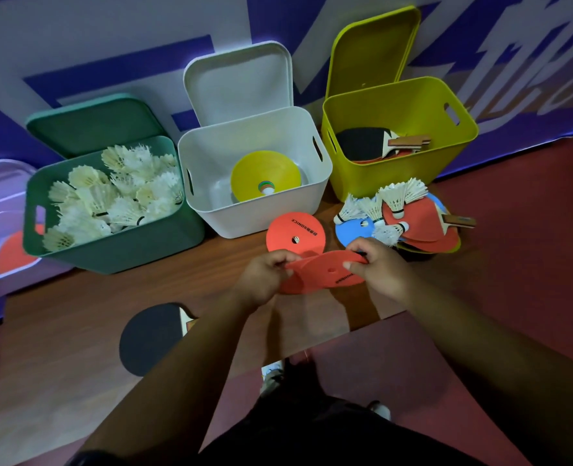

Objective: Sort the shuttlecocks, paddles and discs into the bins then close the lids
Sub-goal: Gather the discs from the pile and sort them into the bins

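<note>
Clerk: What does each hand have?

Inspector: The left hand and right hand each pinch an opposite edge of one red disc, held just above the table in front of the white bin. The disc bows between them. The two-handed hold appears meant to steady the floppy sheet for that bin, which already holds a yellow disc.

Clerk: Counts?

Inspector: Three bins, all three lids propped open behind them, so nothing blocks loading. The green bin is heaped with shuttlecocks, too many to count. The yellow bin holds paddles, at least two by the handles. Unsorted: a second red disc flat on the table, a blue disc under roughly four loose shuttlecocks, the pile being too tangled for certainty, a red paddle there, and a black paddle at the near edge
</note>
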A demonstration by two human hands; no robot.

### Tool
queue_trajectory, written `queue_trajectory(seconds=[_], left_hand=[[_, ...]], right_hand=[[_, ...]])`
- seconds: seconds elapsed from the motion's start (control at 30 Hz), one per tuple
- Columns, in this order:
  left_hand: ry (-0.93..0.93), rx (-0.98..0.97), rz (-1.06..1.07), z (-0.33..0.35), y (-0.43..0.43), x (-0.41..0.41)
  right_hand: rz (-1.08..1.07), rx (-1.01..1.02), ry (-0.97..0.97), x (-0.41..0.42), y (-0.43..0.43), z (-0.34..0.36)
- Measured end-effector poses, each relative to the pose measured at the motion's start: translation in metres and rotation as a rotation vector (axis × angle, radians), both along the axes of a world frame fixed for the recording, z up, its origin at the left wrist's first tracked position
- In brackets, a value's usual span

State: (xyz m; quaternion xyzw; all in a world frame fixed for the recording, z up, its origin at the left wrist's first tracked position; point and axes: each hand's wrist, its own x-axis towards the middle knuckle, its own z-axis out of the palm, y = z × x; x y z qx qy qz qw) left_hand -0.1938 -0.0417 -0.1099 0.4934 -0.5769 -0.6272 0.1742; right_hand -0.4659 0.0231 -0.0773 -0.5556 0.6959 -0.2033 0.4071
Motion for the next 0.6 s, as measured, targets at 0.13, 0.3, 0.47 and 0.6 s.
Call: queue_trajectory(seconds=[0.13, 0.3, 0.47, 0.6], left_hand=[[0.024, 0.070, -0.029, 0.001, -0.010, -0.010], [0.020, 0.255, 0.108, -0.006, -0.030, -0.016], [-0.213, 0.202, 0.336, -0.021, -0.064, -0.004], [-0.182, 0.181, 0.314, -0.033, -0.075, -0.005]], right_hand=[[-0.097, -0.047, 0.109, 0.013, 0.001, -0.006], [-0.080, 0.002, 0.176, 0.010, 0.002, -0.005], [-0.086, 0.003, 0.320, 0.012, 0.006, -0.006], [-0.163, 0.018, 0.327, 0.022, 0.011, -0.007]])
